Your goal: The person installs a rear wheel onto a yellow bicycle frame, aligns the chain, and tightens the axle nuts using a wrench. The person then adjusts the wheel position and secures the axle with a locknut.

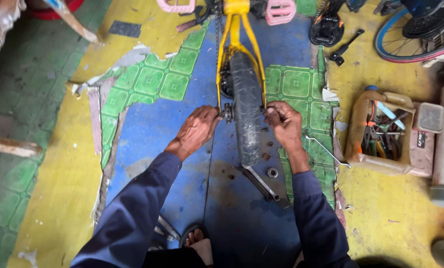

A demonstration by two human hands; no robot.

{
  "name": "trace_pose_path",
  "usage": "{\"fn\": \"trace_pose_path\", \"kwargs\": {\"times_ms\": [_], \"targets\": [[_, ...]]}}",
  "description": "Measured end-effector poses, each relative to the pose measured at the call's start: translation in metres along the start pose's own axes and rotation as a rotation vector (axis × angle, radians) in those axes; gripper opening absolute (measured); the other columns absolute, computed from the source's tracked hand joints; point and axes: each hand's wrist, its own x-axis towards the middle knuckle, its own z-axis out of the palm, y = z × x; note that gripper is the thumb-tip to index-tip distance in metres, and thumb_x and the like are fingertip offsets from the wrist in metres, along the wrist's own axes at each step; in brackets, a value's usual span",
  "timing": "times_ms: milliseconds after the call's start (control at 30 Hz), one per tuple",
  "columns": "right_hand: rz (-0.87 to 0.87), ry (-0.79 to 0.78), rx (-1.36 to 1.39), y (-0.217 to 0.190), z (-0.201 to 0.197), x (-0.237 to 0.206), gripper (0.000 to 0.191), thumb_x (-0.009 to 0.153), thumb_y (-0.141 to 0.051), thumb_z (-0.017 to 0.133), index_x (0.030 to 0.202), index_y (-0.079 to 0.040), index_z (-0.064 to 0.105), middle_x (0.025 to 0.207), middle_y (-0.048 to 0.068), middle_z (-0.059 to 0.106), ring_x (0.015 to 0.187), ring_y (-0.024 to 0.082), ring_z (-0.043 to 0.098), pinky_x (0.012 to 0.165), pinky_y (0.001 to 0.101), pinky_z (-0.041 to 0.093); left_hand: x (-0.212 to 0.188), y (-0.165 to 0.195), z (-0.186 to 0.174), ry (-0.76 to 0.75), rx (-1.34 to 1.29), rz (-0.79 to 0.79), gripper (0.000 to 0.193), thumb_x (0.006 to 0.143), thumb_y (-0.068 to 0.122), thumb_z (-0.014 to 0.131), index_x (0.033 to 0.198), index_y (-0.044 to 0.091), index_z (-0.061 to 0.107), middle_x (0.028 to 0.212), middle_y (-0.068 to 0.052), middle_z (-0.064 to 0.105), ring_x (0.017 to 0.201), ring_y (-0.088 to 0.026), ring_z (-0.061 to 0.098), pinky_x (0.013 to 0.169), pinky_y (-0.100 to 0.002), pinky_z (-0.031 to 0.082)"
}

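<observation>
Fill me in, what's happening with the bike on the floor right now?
A person has a small yellow bike frame upside down on the floor. The left hand and right hand are at either end of the rear wheel axle, gripping the nuts there. A wrench and a small ring lie on the floor below the wheel. A cut-open jug of tools sits to the right.

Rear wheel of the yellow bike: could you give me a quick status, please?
Left hand and right hand at the axle ends of the rear wheel. Wheel sits between yellow frame stays. Wrench and nut on floor below.
</observation>
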Motion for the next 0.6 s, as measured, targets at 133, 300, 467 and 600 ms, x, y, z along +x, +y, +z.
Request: {"fn": "trace_pose_path", "kwargs": {"times_ms": [133,300,467,600], "targets": [[0.059,0.031,0.038,0.0,0.003,-0.002,0.011,0.103,-0.003,0.062,0.112,0.001,0.068,0.087,0.006,0.072,0.07,0.009,0.064,0.059,0.0219,0.049,-0.004,-0.002,-0.003,-0.002,-0.104,0.002,0.017,0.099,0.009,0.061,0.112,-0.001,0.058,0.102,-0.02,0.062,0.1,-0.039,0.06,0.088,-0.046,0.049],[0.05,0.056,0.094,0.002,0.005,-0.002,0.009,0.102,-0.001,0.064,0.11,0.001,0.069,0.084,0.004,0.07,0.067,0.008,0.061,0.057,0.0227,0.047,-0.001,-0.002,0.003,-0.058,-0.18,-0.14,0.017,0.101,0.013,0.062,0.112,0.001,0.059,0.108,-0.021,0.064,0.099,-0.042,0.063,0.084,-0.048,0.051],[0.007,0.092,0.137,0.004,0.01,-0.003,0.008,0.102,0.003,0.065,0.109,0.002,0.07,0.081,0.002,0.065,0.063,0.008,0.053,0.056,0.0236,0.042,0.002,-0.008,0.002,-0.056,-0.377,-0.24,0.02,0.099,0.018,0.065,0.11,0.001,0.063,0.106,-0.021,0.07,0.093,-0.043,0.066,0.078,-0.048,0.053],[0.03,0.117,0.144,0.001,0.013,-0.003,0.009,0.1,0.004,0.065,0.107,0.002,0.07,0.082,0.002,0.066,0.062,0.008,0.052,0.055,0.0234,0.041,0.006,-0.01,-0.008,-0.115,-0.443,-0.308,0.022,0.097,0.02,0.068,0.108,0.001,0.067,0.1,-0.022,0.071,0.086,-0.042,0.067,0.074,-0.047,0.054]]}}
